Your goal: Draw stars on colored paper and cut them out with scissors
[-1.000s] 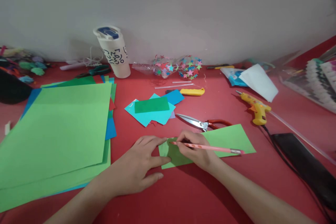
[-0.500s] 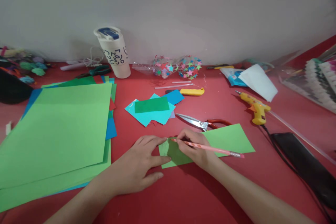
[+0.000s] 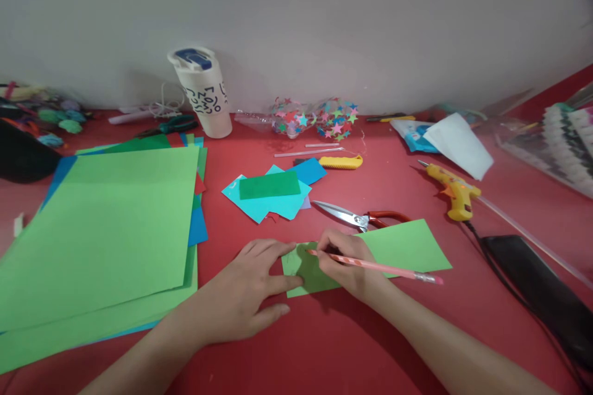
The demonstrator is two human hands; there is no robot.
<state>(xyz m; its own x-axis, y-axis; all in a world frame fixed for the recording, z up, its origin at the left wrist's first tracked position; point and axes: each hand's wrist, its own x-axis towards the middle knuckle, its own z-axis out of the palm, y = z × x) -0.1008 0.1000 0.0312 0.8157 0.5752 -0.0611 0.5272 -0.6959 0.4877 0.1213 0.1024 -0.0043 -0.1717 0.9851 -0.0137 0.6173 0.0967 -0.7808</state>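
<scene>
Red surface (image 3: 287, 361) spreads beneath the green paper strip (image 3: 405, 247), which lies under the fingers; marking it seems the step in hand, and further strokes would call for steady paper. The left hand (image 3: 238, 290) is palm down, fingers spread over the strip's left end; the right hand (image 3: 357, 279) curls, pinching the pink pencil (image 3: 389, 268).

Pencil tip (image 3: 307, 251): a bit further R on green strip (image 3: 407, 247) & slightly nearer person vs ½ sec ago.
Eraser end (image 3: 438, 280): swung further R, nearer person too.
R hand (image 3: 351, 274): shifted slightly R w/ pencil.
</scene>
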